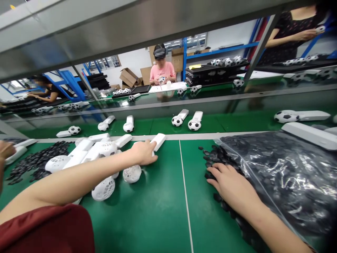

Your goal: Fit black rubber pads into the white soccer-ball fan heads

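Note:
My left hand [143,153] is closed round a white ball-headed housing with a flat handle [159,141]; its ball end is mostly hidden by the fingers. Beside and under my left forearm lie more white housings [104,189] with openwork ball ends, heaped together. On the right, my right hand [233,188] rests on a pile of small black plastic pieces [219,153], fingers apart and fingertips among them. Whether a piece sits between thumb and forefinger is hard to make out. A clear plastic bag [286,175] full of black pieces lies right beside that hand.
Behind a metal rail [184,136], a green belt [158,123] carries white housings and soccer-ball-patterned ones [195,123]. More black pieces [37,161] lie at left, near another person's hand [6,149]. A white housing [310,135] rests on the bag. Other people work across the line.

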A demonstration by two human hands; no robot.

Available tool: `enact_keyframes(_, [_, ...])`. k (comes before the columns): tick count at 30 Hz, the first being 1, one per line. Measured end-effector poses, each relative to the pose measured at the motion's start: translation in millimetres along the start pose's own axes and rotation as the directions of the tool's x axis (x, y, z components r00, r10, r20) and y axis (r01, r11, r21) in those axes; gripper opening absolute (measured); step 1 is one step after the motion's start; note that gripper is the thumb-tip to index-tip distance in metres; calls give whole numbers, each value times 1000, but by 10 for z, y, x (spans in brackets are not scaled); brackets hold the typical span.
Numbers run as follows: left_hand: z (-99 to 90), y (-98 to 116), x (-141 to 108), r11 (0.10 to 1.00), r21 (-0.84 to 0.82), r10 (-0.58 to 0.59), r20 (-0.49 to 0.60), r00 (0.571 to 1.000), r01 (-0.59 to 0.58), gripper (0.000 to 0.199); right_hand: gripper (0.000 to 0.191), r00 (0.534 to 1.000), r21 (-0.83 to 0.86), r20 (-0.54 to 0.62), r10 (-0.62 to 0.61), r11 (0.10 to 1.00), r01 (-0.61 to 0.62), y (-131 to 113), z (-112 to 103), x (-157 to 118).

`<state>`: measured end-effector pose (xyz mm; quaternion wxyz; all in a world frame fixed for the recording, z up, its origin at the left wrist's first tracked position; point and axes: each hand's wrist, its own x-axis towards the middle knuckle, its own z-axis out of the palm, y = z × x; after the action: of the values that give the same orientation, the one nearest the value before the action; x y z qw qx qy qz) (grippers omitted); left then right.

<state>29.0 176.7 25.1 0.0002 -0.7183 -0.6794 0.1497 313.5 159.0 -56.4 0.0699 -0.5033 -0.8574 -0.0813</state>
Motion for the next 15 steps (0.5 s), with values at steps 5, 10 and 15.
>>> enact_keyframes(5, [-63,-90,-256,998,56,20,122,992,-27,66,17,998,51,61,23,998,-26,-7,-28,-11])
enact_keyframes(10, [-294,-648,416,999,24,-37,0,999,37,40,16,996,111,76,42,993,-50,-2,-31,9])
enact_keyframes(15, [-171,-997,911,987,12,-161,-64,985,162,33,17,993,177,95,64,981,-80,-2,-53,20])
